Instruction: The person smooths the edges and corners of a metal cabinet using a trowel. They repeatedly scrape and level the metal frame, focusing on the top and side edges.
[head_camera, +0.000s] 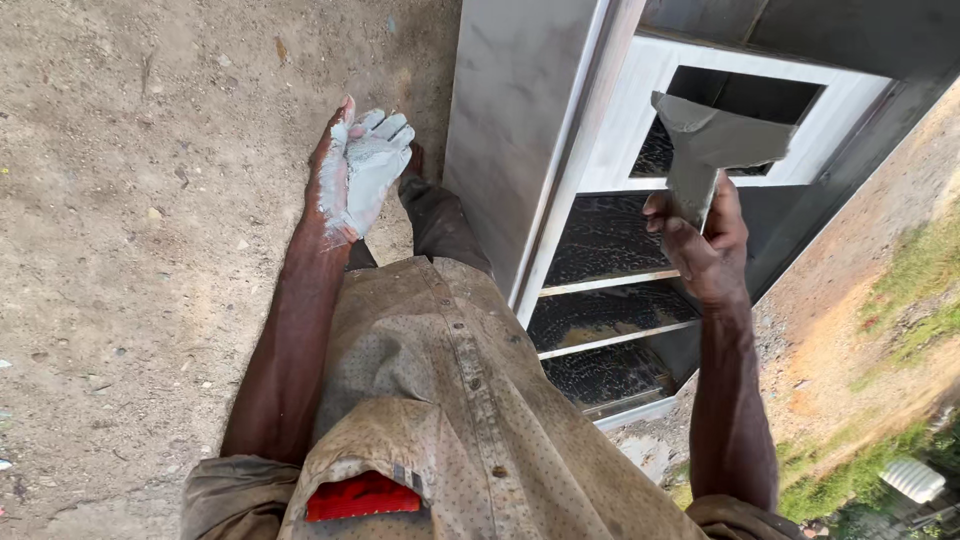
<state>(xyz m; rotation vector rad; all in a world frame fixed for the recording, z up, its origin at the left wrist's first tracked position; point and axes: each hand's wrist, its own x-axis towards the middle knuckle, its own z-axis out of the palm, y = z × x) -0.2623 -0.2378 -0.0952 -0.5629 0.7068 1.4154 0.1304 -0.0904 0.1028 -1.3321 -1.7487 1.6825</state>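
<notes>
Step in hand: filler work on a grey metal door (510, 120), judged from the putty-loaded blade raised against it at upper right of the frame.
Right hand (705, 245): fingers wrapped tight round the handle of a broad putty knife (715, 140), blade up, coated in grey paste, just in front of the door's white-framed window opening (650, 110).
Left hand (360, 175): centre-left of the frame, palm open, fingers straight and pressed together, smeared with pale grey putty; it holds no tool, only the paste on the palm.
Door: upright at upper centre, dark patterned glass panels (600, 310) between pale bars below the opening.
Next move calls for: probably a flat, steady blade angle onto the frame, with paste scooped from the palm when the blade runs dry.
Surroundings: bare dirt ground (130, 250) at left, grass at lower right.
</notes>
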